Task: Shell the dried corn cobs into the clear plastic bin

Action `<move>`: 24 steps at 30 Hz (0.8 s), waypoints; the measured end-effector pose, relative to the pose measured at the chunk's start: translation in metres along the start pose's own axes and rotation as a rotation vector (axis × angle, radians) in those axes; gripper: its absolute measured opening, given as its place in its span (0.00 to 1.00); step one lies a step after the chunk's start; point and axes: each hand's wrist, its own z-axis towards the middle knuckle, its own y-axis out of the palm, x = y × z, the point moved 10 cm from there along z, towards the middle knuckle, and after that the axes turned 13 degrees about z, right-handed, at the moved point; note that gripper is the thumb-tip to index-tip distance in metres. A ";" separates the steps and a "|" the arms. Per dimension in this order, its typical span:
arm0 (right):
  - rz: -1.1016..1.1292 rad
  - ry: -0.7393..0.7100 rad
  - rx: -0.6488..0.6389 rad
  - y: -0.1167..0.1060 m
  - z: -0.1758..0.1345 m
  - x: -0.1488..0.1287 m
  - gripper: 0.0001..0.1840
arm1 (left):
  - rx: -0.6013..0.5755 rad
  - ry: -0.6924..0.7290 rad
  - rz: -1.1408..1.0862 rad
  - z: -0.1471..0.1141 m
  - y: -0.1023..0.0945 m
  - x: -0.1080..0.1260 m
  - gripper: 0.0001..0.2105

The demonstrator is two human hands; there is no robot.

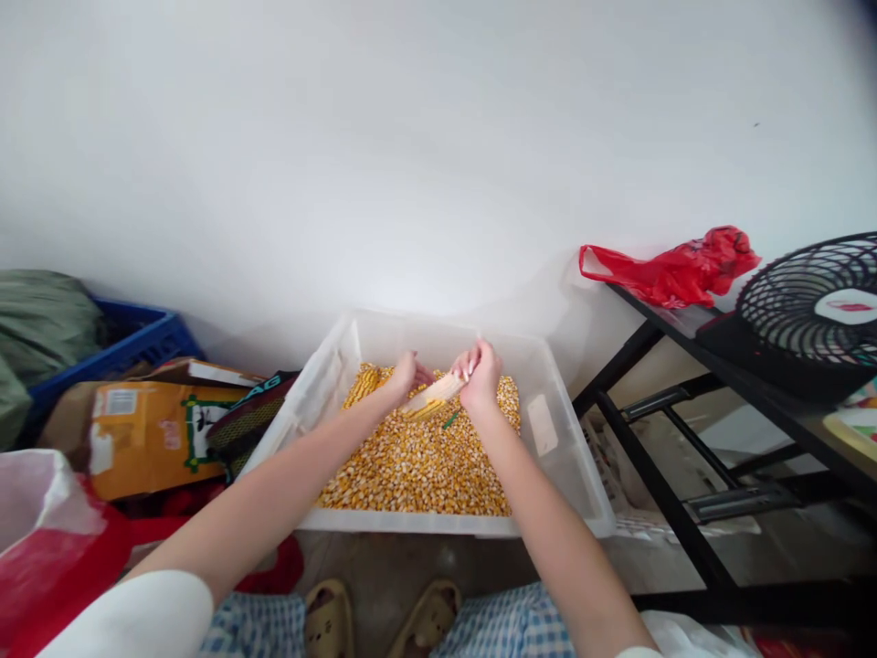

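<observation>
Yellow kernels [417, 471] lay beneath the right grip [480, 373], clenched round a part-bare cob [438, 393]; left grip's [407, 373] hold was hidden.

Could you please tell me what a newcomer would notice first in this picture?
Probably the pale plastic tub of yellow corn kernels, low in the middle. Above the kernels, the right hand holds a partly stripped corn cob. Then perhaps the bright red bag on the black table at the right, beside a black fan.

Corncob [430, 400] — right end hidden by right hand [480, 373]; fan [844, 305] — cut off
</observation>
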 end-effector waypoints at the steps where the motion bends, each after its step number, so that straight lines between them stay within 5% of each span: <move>1: 0.025 -0.005 0.057 -0.009 0.005 -0.004 0.22 | -0.033 -0.015 -0.050 0.001 -0.001 0.001 0.30; 5: 0.136 -0.020 0.269 -0.045 0.020 -0.020 0.18 | 0.114 0.175 0.141 -0.002 -0.018 0.023 0.30; 8: 0.183 -0.009 0.353 -0.059 0.023 -0.024 0.18 | 0.184 0.346 0.499 -0.016 -0.004 0.037 0.28; 10: 0.181 0.004 0.345 -0.058 0.022 -0.023 0.19 | 0.192 0.336 0.586 -0.020 0.005 0.035 0.30; 14: 0.096 -0.006 0.211 -0.036 0.016 -0.023 0.21 | 0.141 0.187 0.423 -0.013 0.013 0.017 0.30; 19: 0.049 0.007 0.082 -0.014 0.009 -0.015 0.24 | -0.065 -0.013 0.164 0.002 0.017 -0.012 0.34; 24: 0.127 -0.038 0.238 -0.037 0.015 -0.014 0.22 | 0.146 0.173 0.261 -0.004 -0.011 0.021 0.35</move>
